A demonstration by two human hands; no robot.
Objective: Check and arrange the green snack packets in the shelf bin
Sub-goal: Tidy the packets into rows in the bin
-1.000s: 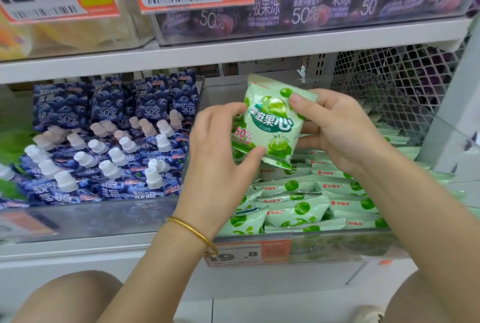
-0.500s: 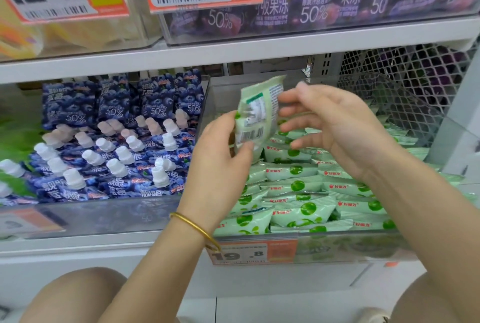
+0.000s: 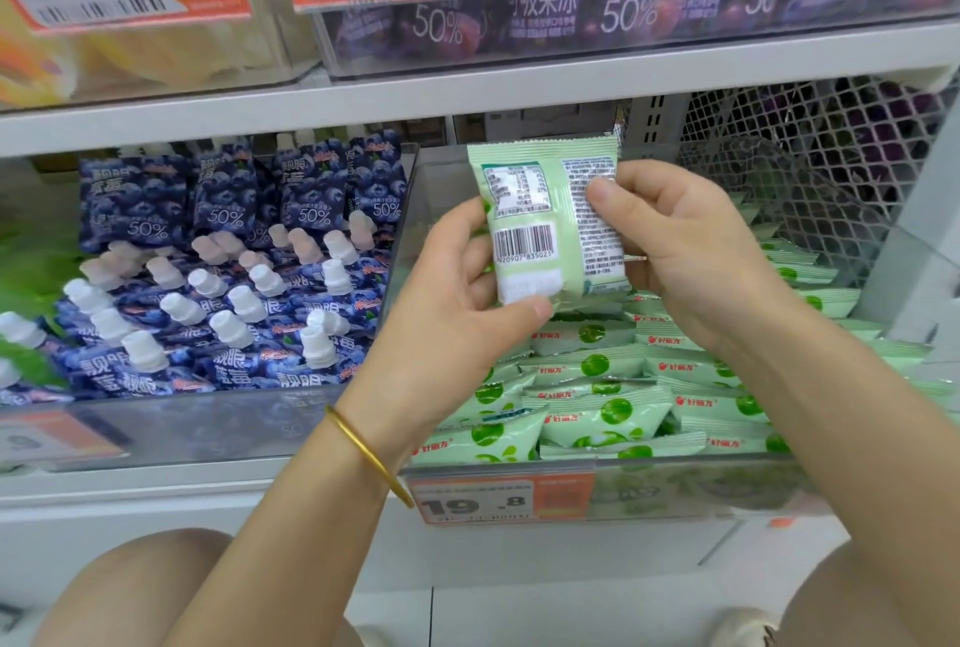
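1. Bin (image 3: 675,482) on the lower shelf, full of green packets (image 3: 602,412) lying flat in rows.
2. I see both hands closed on one packet (image 3: 553,225) held above the bin, back side facing me: left hand (image 3: 457,303) at the bottom-left corner, right hand (image 3: 675,246) on the right edge.
3. Step looks like the label check. Next: lay it down aligned with the rows.

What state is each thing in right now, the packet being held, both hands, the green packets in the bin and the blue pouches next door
Held green packet: upright, back side with barcode facing the camera, sealed.
Left hand: gripping the packet's lower left edge.
Right hand: gripping the packet's right edge.
Green packets in the bin: lying flat in overlapping rows.
Clear bin: open-topped, well filled.
Blue spout pouches: capped, leaning back in rows.
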